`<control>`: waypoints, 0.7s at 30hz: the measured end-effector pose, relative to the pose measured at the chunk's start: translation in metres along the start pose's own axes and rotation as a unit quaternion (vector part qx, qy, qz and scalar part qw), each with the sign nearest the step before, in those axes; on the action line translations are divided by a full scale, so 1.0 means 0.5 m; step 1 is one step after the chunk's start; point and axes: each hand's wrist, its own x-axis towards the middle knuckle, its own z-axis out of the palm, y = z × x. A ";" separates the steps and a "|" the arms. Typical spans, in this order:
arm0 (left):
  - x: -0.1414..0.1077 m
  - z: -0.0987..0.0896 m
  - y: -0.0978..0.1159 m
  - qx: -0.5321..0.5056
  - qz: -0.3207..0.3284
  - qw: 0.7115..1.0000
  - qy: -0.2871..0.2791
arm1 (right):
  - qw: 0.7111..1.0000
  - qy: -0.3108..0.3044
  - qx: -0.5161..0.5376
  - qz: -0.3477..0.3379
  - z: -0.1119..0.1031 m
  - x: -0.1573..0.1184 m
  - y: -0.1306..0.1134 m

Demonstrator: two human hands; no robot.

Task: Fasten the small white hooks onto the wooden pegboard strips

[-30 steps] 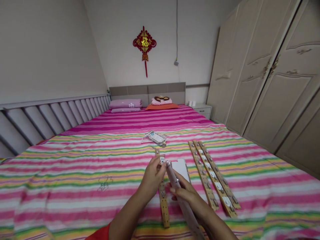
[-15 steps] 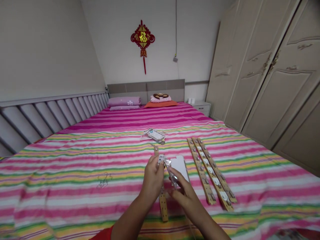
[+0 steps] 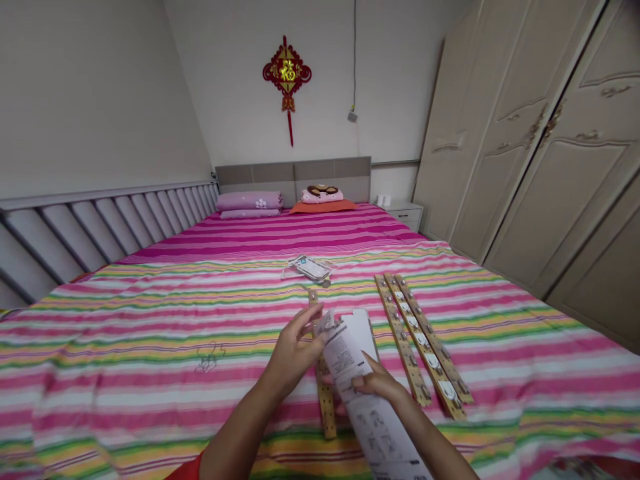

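Observation:
My right hand [image 3: 377, 383] is closed around a long printed paper leaflet [image 3: 350, 373] that carries text and small drawings. At the leaflet's upper end, my left hand [image 3: 295, 343] has its fingers stretched and apart from the thumb. The left thumb tip reaches the leaflet's edge; whether it presses on it I cannot tell. A crumpled clear piece [image 3: 327, 321] shows by the left fingertips. Under the hands lies a wooden strip [image 3: 327, 413] with holes, partly hidden. A white box or card [image 3: 357, 327] sits behind the leaflet, partly covered.
To the right lie three wooden strips [image 3: 423, 340] with metal fittings, the middle one also bearing white discs. Farther up is a clear package [image 3: 313, 268]. Tangled thin thread [image 3: 210, 357] lies to the left on the striped bedspread [image 3: 125, 373]. Wardrobes [image 3: 540, 187] stand at right.
The printed leaflet now stretches down across my right hand, where a crinkled clear wrapper showed before. My left hand has loosened from the small labelled packet, its fingers spreading.

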 end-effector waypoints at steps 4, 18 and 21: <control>-0.005 0.008 0.006 0.053 0.011 0.998 -0.011 | 0.999 -0.024 0.013 0.017 -0.004 0.003 0.000; -0.003 0.009 0.016 0.132 0.017 0.991 0.017 | 0.997 -0.069 0.018 0.043 -0.015 0.001 0.022; 0.012 -0.003 0.018 -0.086 -0.134 0.982 0.100 | 0.995 -0.078 0.008 0.057 -0.006 -0.026 0.014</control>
